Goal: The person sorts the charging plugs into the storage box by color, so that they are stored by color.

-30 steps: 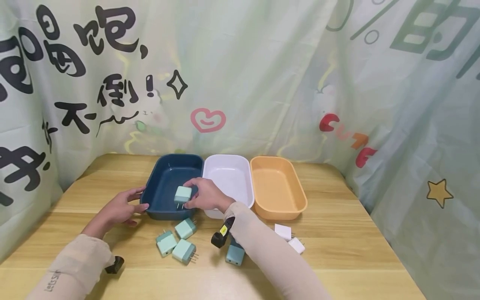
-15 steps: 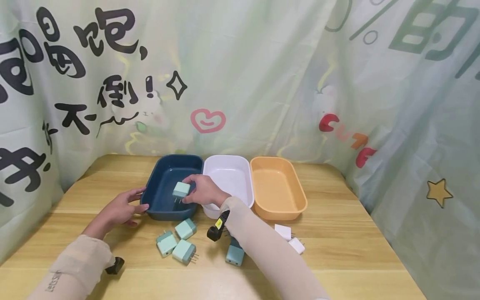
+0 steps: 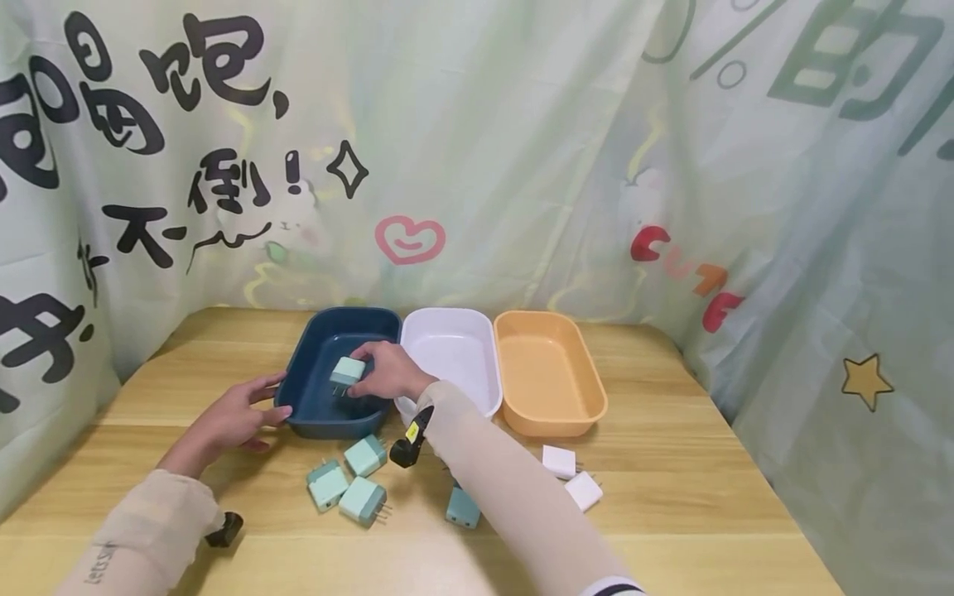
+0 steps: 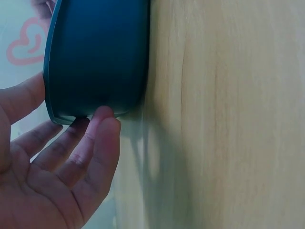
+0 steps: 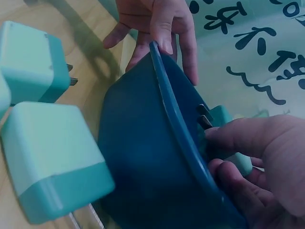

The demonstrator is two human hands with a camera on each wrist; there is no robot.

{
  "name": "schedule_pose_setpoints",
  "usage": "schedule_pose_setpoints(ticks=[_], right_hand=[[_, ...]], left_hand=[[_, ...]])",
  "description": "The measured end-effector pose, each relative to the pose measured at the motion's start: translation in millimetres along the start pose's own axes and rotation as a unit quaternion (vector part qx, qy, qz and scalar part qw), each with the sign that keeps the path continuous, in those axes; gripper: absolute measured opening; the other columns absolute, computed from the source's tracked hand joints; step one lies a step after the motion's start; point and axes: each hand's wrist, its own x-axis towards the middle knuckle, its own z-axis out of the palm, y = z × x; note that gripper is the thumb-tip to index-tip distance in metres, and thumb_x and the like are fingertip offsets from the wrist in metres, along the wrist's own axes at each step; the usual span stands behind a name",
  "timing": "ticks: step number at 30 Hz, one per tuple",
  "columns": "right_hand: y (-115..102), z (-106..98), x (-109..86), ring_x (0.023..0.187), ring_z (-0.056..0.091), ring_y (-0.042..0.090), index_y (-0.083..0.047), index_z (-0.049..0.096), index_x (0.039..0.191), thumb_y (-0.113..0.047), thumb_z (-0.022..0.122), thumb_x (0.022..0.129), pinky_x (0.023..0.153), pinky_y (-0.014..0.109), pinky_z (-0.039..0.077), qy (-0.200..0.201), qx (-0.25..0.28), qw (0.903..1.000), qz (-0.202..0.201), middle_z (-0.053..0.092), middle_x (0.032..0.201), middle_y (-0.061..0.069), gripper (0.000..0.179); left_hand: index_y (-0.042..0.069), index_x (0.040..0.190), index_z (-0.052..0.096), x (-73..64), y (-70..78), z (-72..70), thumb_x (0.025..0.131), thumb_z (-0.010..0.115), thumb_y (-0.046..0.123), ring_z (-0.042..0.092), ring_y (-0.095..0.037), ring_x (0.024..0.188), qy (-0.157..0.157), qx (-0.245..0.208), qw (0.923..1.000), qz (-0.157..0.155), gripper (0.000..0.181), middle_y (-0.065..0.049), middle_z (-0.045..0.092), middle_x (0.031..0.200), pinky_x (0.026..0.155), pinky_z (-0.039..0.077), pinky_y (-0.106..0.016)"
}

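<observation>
In the head view my right hand [image 3: 391, 371] pinches a mint-green wall charger [image 3: 347, 370] inside the dark blue bin [image 3: 339, 428], prongs pointing down. The right wrist view has thumb and fingertips round that charger [image 5: 220, 114], just past the bin's rim [image 5: 178, 119]; part of it is hidden by the fingers. My left hand [image 3: 237, 414] rests at the bin's near left corner. Up close in the left wrist view, the left hand [image 4: 57, 167] has its thumb by the bin's rim and fairly straight fingers against its outer wall [image 4: 100, 62].
Several mint-green chargers [image 3: 363, 500] lie in front of the blue bin. A teal charger [image 3: 463, 507] is partly under my right forearm. Two white chargers [image 3: 584, 492] lie to the right. A white bin [image 3: 450, 348] and an orange bin [image 3: 547, 372] stand beside the blue one.
My right hand has moved left and slightly away from me, taking the charger further into the blue bin. My left hand has stayed at the bin's corner.
</observation>
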Motion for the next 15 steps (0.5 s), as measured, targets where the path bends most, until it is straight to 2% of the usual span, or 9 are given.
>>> schedule_pose_setpoints(ticks=[10, 15], right_hand=[[-5, 4, 12.2, 0.088, 0.057, 0.009, -0.011, 0.067, 0.113, -0.023, 0.087, 0.073, 0.079, 0.016, 0.044, -0.012, -0.038, 0.9992, 0.008, 0.067, 0.100, -0.003, 0.047], [-5, 5, 13.2, 0.087, 0.056, 0.009, -0.010, 0.067, 0.115, -0.024, 0.086, 0.074, 0.078, 0.017, 0.044, -0.015, -0.035, 0.9991, 0.021, 0.066, 0.101, -0.002, 0.047]], left_hand=[[0.000, 0.153, 0.016, -1.1, 1.4, 0.4, 0.095, 0.065, 0.024, 0.062, -0.038, 0.104, 0.001, -0.002, 1.0000, -0.008, 0.080, -0.039, 0.020, 0.148, 0.070, 0.057, -0.044], [0.000, 0.153, 0.016, -2.2, 2.1, 0.8, 0.095, 0.064, 0.024, 0.061, -0.039, 0.105, 0.003, 0.002, 0.9999, -0.014, 0.080, -0.039, 0.019, 0.148, 0.071, 0.057, -0.045]])
